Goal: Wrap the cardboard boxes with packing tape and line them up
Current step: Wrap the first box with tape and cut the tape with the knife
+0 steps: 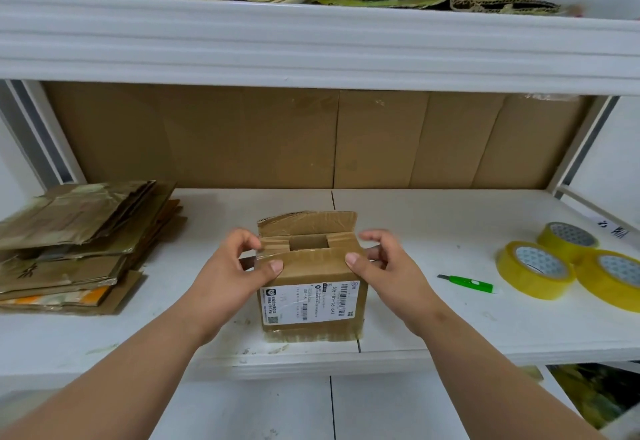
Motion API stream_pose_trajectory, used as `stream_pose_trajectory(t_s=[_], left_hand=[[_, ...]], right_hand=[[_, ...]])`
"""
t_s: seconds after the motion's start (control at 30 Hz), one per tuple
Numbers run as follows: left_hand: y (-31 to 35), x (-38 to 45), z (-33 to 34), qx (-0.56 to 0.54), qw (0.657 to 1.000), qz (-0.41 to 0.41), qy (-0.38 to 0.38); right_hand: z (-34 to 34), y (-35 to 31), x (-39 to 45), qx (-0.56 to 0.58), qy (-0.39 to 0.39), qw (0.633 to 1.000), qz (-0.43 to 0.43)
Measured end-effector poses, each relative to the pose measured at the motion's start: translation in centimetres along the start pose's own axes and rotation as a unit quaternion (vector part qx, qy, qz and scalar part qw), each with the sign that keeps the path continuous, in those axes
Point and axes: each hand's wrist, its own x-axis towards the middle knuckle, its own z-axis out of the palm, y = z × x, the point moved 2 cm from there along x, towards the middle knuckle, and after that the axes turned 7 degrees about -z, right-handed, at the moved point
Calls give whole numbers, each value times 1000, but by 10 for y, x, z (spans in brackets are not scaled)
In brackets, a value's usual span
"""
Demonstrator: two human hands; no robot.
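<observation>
Head view: white shelf board (450,225) runs the full width, backed by a brown cardboard panel (277,138) and roofed by an upper shelf (311,41) carrying crumpled cardboard scraps. Bare board lies open behind the work and on both sides of it, up to the front lip. Stack of flattened cartons (79,245) occupies the left end, well apart from the hands. Cardboard box (311,287) stands upright at centre, near the front edge, its labelled face toward the camera, printed text running sideways; its long axis cannot be judged. Rear top flap stands up; the side flaps are folded in, leaving a square gap. Left hand (239,266) grips the box's upper left corner, thumb on the front flap, fingers curled over the side. Right hand (384,263) holds the upper right corner likewise, thumb pressed on the front flap. Three yellow tape rolls (533,270) lie clustered at the right end, touching. Green cutter (467,282) lies between box and rolls, blade end pointing left.
</observation>
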Motion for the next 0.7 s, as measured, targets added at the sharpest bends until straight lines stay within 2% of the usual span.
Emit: stream_pose_trajectory(t_s=[0.1, 0.23, 0.37, 0.7], left_hand=[[4, 3, -4, -10, 999, -15, -27], [9, 9, -7, 52, 995, -10, -84], [10, 12, -10, 78, 993, 13, -92], [-10, 21, -14, 210, 968, 107, -81]], right_hand=[[-4, -4, 8, -17, -20, 1000, -2], [-8, -14, 21, -57, -74, 996, 14], [-11, -21, 29, -94, -130, 987, 17], [-4, 4, 19, -133, -80, 987, -44]])
